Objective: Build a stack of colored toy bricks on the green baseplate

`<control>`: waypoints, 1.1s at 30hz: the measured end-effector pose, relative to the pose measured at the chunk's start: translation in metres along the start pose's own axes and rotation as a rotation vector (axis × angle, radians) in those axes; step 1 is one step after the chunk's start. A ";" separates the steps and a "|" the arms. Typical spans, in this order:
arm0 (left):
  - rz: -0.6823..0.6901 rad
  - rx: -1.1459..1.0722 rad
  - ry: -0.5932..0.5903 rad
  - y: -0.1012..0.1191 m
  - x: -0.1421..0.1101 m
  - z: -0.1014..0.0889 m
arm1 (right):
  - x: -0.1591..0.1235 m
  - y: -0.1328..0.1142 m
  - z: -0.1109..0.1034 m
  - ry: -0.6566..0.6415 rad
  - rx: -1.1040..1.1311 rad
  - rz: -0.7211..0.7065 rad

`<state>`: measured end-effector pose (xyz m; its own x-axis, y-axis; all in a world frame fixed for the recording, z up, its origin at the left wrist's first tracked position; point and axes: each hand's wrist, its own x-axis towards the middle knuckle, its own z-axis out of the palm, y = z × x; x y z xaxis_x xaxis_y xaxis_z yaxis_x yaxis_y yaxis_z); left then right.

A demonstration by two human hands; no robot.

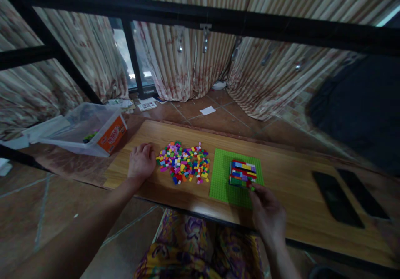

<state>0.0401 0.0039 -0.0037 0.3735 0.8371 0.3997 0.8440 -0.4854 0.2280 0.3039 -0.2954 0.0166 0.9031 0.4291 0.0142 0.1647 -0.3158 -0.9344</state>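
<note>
Right grip point(268, 209) is nearly closed, thumb and fingertips at the near right corner of the brick build point(243, 171); whether they pinch a brick or only press on one, one cannot tell. The build lies ahead and to the left of this grip, its rows running left to right; it looks nearly square, so no long axis stands out. The green baseplate point(221, 173) spreads beneath it, widest to the grip's left. Farther left lie the loose bricks point(184, 162), and just beyond them the left hand point(141, 162), loosely curled, its palm hidden; the right is far nearer the build. The counter's point(289, 179) near edge runs close behind the grip; room to move opens rightward, toward two dark slabs point(337, 198).
</note>
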 end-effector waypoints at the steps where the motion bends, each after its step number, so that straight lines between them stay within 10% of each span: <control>1: 0.000 0.004 -0.001 0.000 0.000 0.000 | 0.001 0.000 -0.001 0.014 0.028 0.018; 15: 0.009 0.034 -0.001 -0.003 0.002 0.001 | 0.013 0.006 -0.014 0.099 -0.003 0.000; 33: 0.028 0.039 0.006 -0.004 0.002 0.001 | 0.041 -0.002 -0.010 -0.124 -0.479 -0.632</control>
<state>0.0377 0.0074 -0.0050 0.3953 0.8217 0.4105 0.8476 -0.4986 0.1818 0.3448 -0.2860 0.0228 0.5358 0.7302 0.4240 0.8081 -0.2979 -0.5081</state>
